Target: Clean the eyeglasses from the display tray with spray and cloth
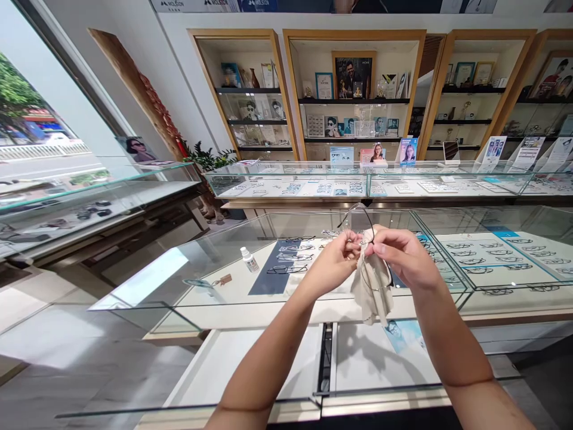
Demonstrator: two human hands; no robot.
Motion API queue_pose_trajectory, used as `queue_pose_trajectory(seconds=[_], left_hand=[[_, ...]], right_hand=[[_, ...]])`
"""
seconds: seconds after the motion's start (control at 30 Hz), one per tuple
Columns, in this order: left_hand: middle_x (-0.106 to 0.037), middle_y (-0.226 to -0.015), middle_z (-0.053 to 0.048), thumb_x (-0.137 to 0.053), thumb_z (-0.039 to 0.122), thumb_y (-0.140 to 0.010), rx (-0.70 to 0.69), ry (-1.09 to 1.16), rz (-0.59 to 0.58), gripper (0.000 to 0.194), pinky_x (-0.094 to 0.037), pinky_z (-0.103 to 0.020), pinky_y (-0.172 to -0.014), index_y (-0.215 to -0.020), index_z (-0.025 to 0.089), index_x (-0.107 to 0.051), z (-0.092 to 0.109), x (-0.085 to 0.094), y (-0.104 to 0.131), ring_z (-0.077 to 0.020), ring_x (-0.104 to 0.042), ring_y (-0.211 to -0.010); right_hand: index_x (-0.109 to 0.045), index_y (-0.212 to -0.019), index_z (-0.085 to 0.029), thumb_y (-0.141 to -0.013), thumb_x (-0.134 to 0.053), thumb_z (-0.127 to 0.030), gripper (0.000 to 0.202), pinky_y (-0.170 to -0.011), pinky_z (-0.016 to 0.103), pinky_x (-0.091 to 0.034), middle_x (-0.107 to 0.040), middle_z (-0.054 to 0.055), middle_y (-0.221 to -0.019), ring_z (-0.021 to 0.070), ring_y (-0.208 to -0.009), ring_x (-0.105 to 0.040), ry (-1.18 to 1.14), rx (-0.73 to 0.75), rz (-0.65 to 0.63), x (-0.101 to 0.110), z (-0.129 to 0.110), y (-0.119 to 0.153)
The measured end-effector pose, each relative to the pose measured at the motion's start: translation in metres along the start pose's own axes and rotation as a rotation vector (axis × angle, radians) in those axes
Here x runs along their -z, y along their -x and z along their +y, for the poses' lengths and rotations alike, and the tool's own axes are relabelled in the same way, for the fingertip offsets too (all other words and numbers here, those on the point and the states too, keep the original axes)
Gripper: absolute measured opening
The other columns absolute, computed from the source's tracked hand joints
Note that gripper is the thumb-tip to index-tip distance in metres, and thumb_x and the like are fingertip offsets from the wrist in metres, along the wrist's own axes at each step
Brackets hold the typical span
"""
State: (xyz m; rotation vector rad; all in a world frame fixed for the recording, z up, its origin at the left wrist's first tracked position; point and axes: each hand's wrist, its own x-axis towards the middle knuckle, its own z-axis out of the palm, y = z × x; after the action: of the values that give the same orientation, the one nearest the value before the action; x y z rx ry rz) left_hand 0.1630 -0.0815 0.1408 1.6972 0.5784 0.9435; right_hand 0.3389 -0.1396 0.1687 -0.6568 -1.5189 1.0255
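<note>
Held up over the glass display case is a pair of eyeglasses with thin dark temples, partly hidden by my fingers. My left hand pinches the glasses from the left. A beige cleaning cloth hangs down from my right hand, whose fingers are closed on it against the frame. Just which part of the glasses sits inside the cloth is hidden. Rows of eyeglasses lie in the case to the left of my hands, beside a small white spray bottle.
Two white drawers stand pulled out below my forearms, one with a blue leaflet. A brown tag is near the bottle. More glass cases extend to the right, and another counter stands left. Wooden-framed shelves line the back wall.
</note>
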Motion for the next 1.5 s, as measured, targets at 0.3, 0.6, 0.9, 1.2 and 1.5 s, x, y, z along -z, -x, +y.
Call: queue_pose_trajectory(seconds=[0.3,0.6,0.9,1.2,1.5], left_hand=[[-0.072,-0.127,-0.010,-0.078,0.040,-0.090,-0.451,-0.511,0.265,0.041,-0.053,-0.038,-0.098,-0.125,0.023,-0.064,0.018,0.032,0.017,-0.0250,-0.067,-0.115],[-0.073,-0.140,-0.012,-0.083,0.049,-0.090,-0.674,-0.699,0.201,0.062,-0.047,-0.050,-0.117,-0.145,0.029,-0.063,0.028,0.032,0.023,-0.0315,-0.063,-0.134],[-0.079,-0.128,-0.012,-0.089,0.056,-0.082,-0.639,-0.685,0.272,0.059,-0.048,-0.048,-0.110,-0.130,0.026,-0.073,0.031,0.038,0.024,-0.0315,-0.068,-0.122],[-0.072,-0.110,-0.005,-0.091,0.064,-0.075,-0.768,-0.450,0.652,0.060,-0.053,-0.040,-0.098,-0.115,0.024,-0.070,0.027,0.029,0.023,-0.0247,-0.068,-0.106],[-0.064,-0.103,-0.002,-0.094,0.058,-0.075,-0.769,-0.371,0.848,0.058,-0.050,-0.036,-0.091,-0.111,0.023,-0.065,0.024,0.023,0.021,-0.0194,-0.065,-0.094]], right_hand=[[-0.081,-0.079,-0.021,-0.086,-0.084,-0.058,0.038,-0.056,0.027,-0.042,-0.057,0.001,-0.080,0.0125,-0.066,-0.052,0.111,-0.080,-0.016,0.014,-0.006,0.003],[-0.080,-0.082,-0.019,-0.091,-0.079,-0.057,0.039,-0.051,0.026,-0.042,-0.062,0.001,-0.083,0.0099,-0.060,-0.053,0.167,-0.118,-0.187,0.014,-0.007,0.003],[-0.081,-0.085,-0.023,-0.095,-0.073,-0.061,0.040,-0.068,0.032,-0.050,-0.069,0.005,-0.087,0.0178,-0.076,-0.061,0.273,-0.017,-0.077,0.012,-0.009,0.005],[-0.058,-0.083,-0.029,-0.094,-0.060,-0.051,0.025,-0.081,0.042,-0.052,-0.057,0.005,-0.087,0.0296,-0.096,-0.068,0.230,0.516,0.887,0.043,-0.005,0.005],[-0.073,-0.114,-0.030,-0.086,-0.080,-0.049,0.034,-0.058,0.033,-0.040,-0.057,0.000,-0.080,0.0176,-0.065,-0.049,0.426,0.192,0.380,0.019,-0.020,0.017]])
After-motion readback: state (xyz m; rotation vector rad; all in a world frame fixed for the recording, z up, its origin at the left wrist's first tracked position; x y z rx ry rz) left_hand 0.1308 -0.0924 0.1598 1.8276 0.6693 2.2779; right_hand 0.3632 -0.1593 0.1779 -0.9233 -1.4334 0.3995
